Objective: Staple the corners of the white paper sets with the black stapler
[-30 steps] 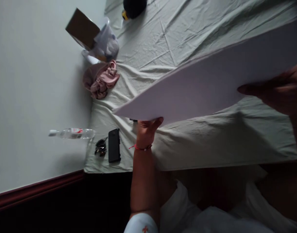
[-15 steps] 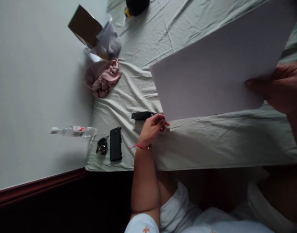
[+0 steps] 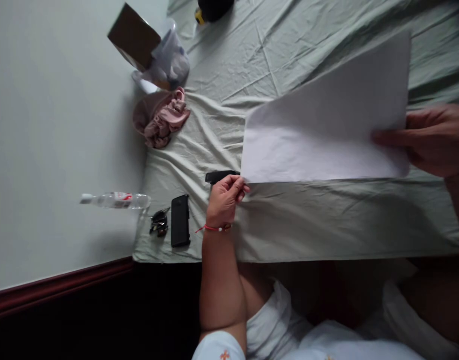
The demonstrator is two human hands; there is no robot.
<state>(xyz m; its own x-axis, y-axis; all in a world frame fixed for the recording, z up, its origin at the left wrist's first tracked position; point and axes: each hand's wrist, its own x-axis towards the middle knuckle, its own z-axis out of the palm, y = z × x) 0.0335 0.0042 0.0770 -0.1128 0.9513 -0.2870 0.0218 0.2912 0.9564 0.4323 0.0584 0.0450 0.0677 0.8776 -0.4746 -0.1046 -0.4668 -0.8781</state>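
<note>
Our left hand (image 3: 224, 200) pinches the near corner of the large white paper sheet (image 3: 327, 130), and our right hand (image 3: 432, 137) clamps its far edge, holding it just above the pale green bedsheet (image 3: 308, 220). We judge the sheet mid-placement; lowering it flat needs both grips level. A black phone (image 3: 179, 221) lies near.

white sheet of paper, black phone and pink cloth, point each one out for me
white sheet of paper (image 3: 327, 130), head view, middle of its face
black phone (image 3: 180, 221), head view, centre of its back
pink cloth (image 3: 162, 119), head view, on the bunched folds
</note>
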